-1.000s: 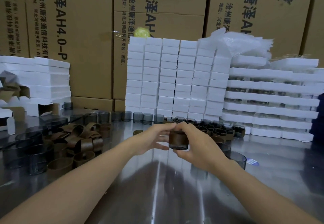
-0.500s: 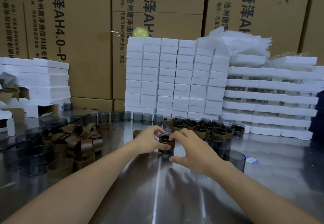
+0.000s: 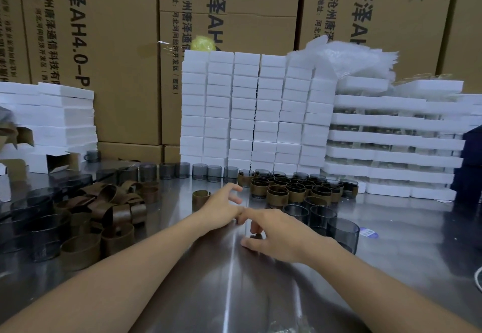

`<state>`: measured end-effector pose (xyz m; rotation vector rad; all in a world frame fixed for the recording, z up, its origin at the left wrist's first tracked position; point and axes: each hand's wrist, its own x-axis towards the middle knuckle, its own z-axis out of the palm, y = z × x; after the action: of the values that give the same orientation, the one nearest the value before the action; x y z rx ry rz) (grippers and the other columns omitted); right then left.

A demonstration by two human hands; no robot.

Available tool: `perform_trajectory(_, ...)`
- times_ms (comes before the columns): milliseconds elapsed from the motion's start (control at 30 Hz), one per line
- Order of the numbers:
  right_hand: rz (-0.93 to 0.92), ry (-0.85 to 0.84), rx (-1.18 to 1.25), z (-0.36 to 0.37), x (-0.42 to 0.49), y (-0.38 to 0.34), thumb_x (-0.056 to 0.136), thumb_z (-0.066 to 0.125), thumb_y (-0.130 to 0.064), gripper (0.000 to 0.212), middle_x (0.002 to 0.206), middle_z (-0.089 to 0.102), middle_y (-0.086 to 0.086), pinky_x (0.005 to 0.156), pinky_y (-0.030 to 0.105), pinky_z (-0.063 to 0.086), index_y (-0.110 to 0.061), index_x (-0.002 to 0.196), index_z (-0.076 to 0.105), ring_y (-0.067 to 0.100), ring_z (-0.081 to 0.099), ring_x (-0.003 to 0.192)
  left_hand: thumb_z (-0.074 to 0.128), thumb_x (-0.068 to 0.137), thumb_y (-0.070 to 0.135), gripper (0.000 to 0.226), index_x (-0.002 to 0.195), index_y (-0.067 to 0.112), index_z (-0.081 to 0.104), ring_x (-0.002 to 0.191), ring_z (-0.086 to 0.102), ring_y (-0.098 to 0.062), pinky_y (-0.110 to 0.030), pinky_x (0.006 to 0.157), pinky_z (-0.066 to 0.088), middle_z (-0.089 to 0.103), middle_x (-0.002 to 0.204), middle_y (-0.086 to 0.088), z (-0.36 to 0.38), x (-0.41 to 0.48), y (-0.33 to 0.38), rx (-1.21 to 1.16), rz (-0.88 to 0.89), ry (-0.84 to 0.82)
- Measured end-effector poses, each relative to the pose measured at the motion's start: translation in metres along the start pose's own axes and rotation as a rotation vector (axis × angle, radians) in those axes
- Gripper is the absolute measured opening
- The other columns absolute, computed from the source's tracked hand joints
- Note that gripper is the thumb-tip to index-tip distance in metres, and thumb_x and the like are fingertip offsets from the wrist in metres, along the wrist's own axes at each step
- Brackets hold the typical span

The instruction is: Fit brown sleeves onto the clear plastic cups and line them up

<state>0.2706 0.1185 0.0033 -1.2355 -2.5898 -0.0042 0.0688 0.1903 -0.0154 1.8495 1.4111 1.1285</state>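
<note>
Head view shows our left hand (image 3: 221,208) and right hand (image 3: 277,233) over the worktop (image 3: 234,293) middle, fingers loosely curled, holding nothing. Sleeved cups (image 3: 294,189) cluster toward the back edge; many bare cups (image 3: 322,215) and loose sleeves (image 3: 114,210) wait, so we judge plenty is left.

Left hand (image 3: 221,207), right hand (image 3: 277,232) loose, near sleeved cups (image 3: 294,189).
</note>
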Motion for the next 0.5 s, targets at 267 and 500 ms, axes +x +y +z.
perform_trajectory(267,-0.008,-0.026,-0.018,-0.001,0.0,-0.002,0.104,0.066,-0.046,0.027,0.114,0.073,-0.009,0.093,0.043,0.056,-0.033,0.128,0.065,0.013,0.061,0.098,0.07,0.099,0.014,0.043,0.137,0.03,0.058,0.098,0.068,-0.014,-0.022,0.078,0.053,0.061,0.126,0.004,0.003,-0.007,-0.004,0.291,0.116,-0.098)
perform_trajectory(500,-0.029,-0.037,-0.037,0.001,0.002,0.001,0.105,0.064,-0.048,0.02,0.108,0.071,-0.008,0.092,0.042,0.057,-0.033,0.117,0.069,0.013,0.065,0.099,0.062,0.099,0.039,0.037,0.135,0.043,0.059,0.101,0.06,-0.006,-0.036,0.087,0.052,0.061,0.129,0.016,0.001,-0.015,0.0,0.667,0.228,-0.073)
